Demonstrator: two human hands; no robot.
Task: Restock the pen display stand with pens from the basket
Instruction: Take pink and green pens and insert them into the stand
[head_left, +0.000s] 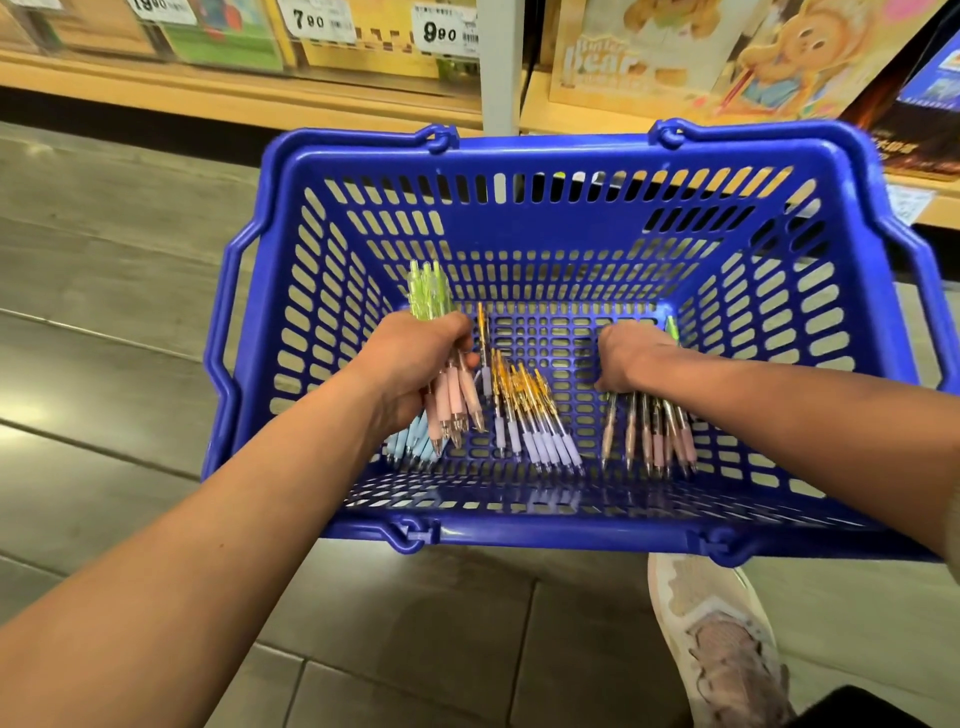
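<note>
Head view: fingers (457, 332) of the left hand (415, 358) curl tight round a bundle (452, 400) of slim plastic pens with pink rubbery grips and clear green tops. The right hand (631, 358) lies on a row of pink pens (660, 436), its fingers hidden beneath it, so I cannot tell how far they close. Purple pens (540, 431) with orange tops lie between, blue pens (410, 441) just under the bundle, all inside the blue slotted plastic basket (519, 535) on grey floor (104, 312).

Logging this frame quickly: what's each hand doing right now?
Left hand: grips a bunch of pens.
Right hand: on loose pens, grip unclear.
</note>
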